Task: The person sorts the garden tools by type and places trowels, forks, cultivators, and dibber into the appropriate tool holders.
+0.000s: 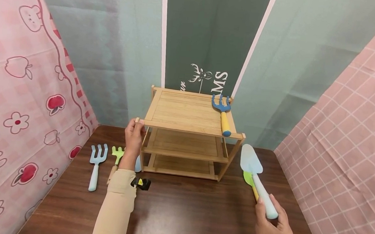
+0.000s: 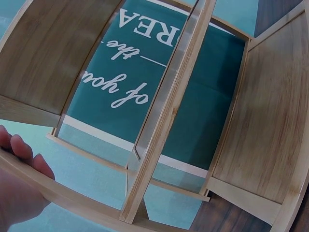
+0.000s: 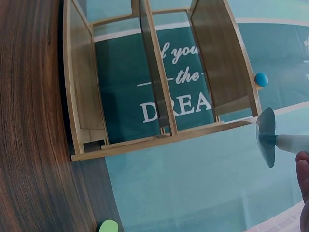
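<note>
A wooden three-tier shelf [image 1: 186, 111] stands toward the back of the table. My left hand [image 1: 133, 137] grips its front left top corner; in the left wrist view the fingers [image 2: 29, 157] curl over the side rail. In my right hand [image 1: 274, 228] is a pale blue trowel [image 1: 250, 160], held by its handle, blade pointing up and away, to the right of the shelf. The right wrist view shows the trowel's blade [image 3: 266, 137] edge-on. On the shelf's top right lies a hand fork [image 1: 224, 115] with blue tines and a yellow handle.
A light blue hand fork [image 1: 95, 167] lies on the table at the left. A green fork [image 1: 117, 154] and another pale blue tool [image 1: 138, 164] are partly behind my left arm. A green tool with a yellow handle [image 1: 249, 178] lies partly under the trowel. Patterned cloths hang around the table.
</note>
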A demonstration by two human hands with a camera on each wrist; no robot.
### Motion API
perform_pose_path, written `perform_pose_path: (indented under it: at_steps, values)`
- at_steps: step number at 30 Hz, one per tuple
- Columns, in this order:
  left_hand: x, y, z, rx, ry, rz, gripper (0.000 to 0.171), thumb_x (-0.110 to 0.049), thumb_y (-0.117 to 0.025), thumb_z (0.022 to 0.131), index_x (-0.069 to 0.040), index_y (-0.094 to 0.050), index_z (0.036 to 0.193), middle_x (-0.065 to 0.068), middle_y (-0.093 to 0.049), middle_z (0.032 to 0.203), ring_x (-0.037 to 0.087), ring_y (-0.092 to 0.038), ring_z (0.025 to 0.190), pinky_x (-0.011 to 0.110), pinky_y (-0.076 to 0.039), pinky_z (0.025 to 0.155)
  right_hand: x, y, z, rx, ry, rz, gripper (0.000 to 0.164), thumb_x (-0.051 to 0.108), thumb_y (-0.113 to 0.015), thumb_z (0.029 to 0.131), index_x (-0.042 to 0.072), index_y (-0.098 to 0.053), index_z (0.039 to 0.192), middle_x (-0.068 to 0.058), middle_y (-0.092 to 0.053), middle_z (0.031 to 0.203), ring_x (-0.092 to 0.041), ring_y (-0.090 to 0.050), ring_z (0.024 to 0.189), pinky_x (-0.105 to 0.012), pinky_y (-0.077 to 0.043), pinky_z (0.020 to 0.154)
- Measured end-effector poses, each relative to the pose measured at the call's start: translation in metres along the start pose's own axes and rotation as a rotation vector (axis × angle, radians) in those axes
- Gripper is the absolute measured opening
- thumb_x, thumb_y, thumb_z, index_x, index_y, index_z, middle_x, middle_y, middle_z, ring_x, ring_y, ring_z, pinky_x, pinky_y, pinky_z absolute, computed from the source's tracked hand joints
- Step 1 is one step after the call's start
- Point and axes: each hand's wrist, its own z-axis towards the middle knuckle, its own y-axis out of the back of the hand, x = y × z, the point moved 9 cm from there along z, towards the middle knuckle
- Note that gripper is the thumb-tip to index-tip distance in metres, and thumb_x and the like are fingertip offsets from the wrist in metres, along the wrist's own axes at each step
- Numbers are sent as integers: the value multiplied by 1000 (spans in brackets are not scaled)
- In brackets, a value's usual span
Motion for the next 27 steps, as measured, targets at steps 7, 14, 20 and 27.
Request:
perform_pose_path:
  at_steps: [7,14,20,27]
  values:
    - [2,0,1,-1,-13,-21,17,-14,-50,94,-4,-51,81,6,-42,65,19,-39,61,31,-35,61,18,-7,-3,34,-35,-7,24,-15,-68,63,-19,-65,86,-9,-69,81,-2,-56,59,-6,-40,52]
    - [2,0,1,-2,-7,-15,26,-13,-49,95,12,-45,88,7,-41,66,21,-39,61,32,-34,61,25,-16,-8,82,-33,55,24,-18,-68,62,-21,-64,85,-17,-68,82,-4,-59,62,-8,-42,53]
    - [3,0,1,-2,-7,-27,18,-13,-49,95,1,-50,83,7,-42,66,20,-39,61,31,-35,61,28,-32,-12,135,34,134,24,-19,-69,62,-23,-62,84,-25,-66,83,-10,-63,72,-12,-46,62]
    - [2,0,0,-11,-14,-22,21,-14,-50,94,4,-48,84,5,-42,65,18,-40,61,31,-35,61,26,-49,-17,187,70,106,24,-16,-70,63,-22,-63,85,-26,-65,83,-12,-63,78,-12,-45,64]
